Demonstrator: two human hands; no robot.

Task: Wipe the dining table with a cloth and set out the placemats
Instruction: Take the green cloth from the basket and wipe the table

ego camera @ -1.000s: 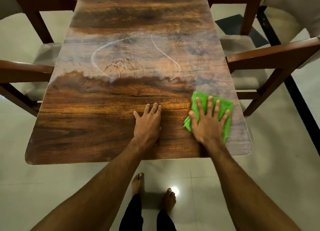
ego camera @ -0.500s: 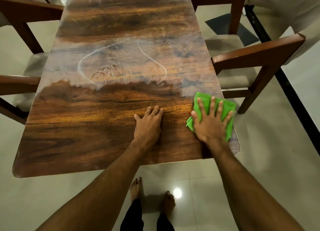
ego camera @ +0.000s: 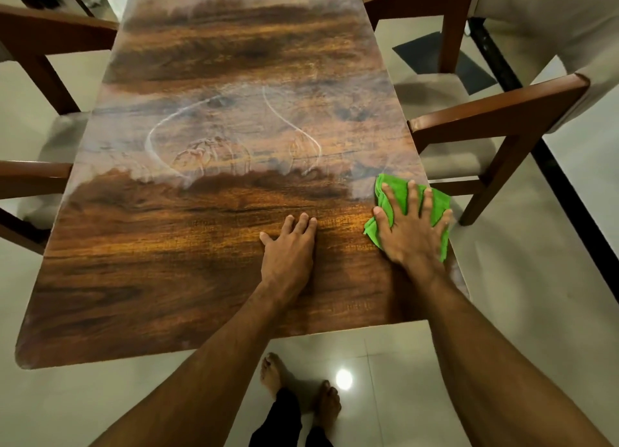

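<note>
Sliding outward, the spread right hand (ego camera: 412, 235) has pushed the green cloth (ego camera: 436, 207) to the bench (ego camera: 167, 279) edge; the flat left hand (ego camera: 289, 249) braces; dust (ego camera: 234, 118) remains ahead.

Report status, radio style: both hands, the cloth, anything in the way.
Left hand flat on table. Right hand pressing green cloth at right edge, fingers spread. Haze across far half, unwiped. Nothing blocking the wipe.

Wooden table (ego camera: 167, 262) (hazy beyond); green cloth (ego camera: 440, 203) at right edge.
</note>
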